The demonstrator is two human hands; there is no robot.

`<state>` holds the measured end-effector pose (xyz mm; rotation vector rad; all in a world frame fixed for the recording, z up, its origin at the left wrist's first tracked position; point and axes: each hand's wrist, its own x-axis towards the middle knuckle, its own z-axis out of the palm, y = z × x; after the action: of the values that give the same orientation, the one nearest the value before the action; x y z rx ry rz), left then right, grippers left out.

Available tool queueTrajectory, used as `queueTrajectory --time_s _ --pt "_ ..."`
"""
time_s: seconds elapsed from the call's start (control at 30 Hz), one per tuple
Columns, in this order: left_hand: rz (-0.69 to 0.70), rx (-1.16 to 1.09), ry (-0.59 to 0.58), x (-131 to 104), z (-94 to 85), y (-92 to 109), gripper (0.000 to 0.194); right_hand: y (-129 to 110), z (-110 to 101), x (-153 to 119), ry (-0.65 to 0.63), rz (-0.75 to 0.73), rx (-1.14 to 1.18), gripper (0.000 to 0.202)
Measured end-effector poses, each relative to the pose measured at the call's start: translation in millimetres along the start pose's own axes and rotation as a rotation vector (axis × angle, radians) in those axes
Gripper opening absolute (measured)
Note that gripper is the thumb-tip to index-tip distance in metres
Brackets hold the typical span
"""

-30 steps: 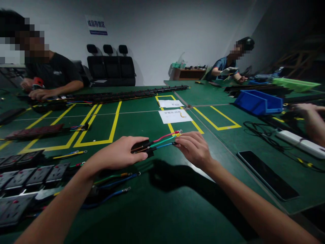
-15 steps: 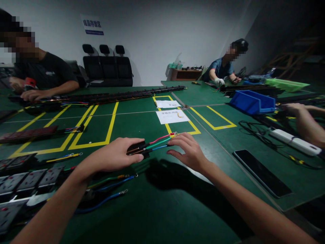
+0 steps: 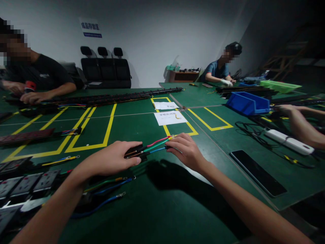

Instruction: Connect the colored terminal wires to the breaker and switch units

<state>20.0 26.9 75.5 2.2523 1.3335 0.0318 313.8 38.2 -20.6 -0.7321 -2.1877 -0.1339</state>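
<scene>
My left hand [image 3: 114, 156] is closed around a narrow black part [image 3: 144, 156], thumb along its near side. A red wire [image 3: 157, 140], a green wire [image 3: 155, 146] and a blue wire [image 3: 159, 149] run out of its right end. The fingers of my right hand [image 3: 186, 151] are pinched on the wire ends, by a dark tip on the blue wire. Partly covered by those fingers, metal lugs show at the red and green ends. Below my left forearm lie socket modules [image 3: 46, 179] with lugged wires [image 3: 108, 200].
A phone [image 3: 257, 173], a white power strip [image 3: 289, 141] and a blue bin [image 3: 247, 102] lie to the right, near another person's hand [image 3: 296, 122]. Paper labels [image 3: 170, 118] and yellow tape [image 3: 109, 128] mark the green table. Two co-workers sit across, beside long black strips [image 3: 114, 96].
My right fingers have closed from a looser, parted pose onto the wire ends. My left hand keeps its hold. The far co-worker's gloved hand has moved, and the whole view has shifted slightly.
</scene>
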Motion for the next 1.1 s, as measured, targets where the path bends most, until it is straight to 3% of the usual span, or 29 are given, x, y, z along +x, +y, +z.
queueTrajectory --time_s 0.5,0.93,1.1 --pt "-0.013 0.028 -0.015 -6 -5.8 -1 0.068 -2 -2 1 -0.074 0.008 0.097 0.023" --pt "0.007 -0.02 0.0 -9 -11.5 -7 0.068 0 -3 3 -0.004 0.109 0.236 0.018" --pt "-0.011 -0.011 0.019 -12 -16.3 -12 0.069 8 -6 3 0.001 0.087 0.188 0.016"
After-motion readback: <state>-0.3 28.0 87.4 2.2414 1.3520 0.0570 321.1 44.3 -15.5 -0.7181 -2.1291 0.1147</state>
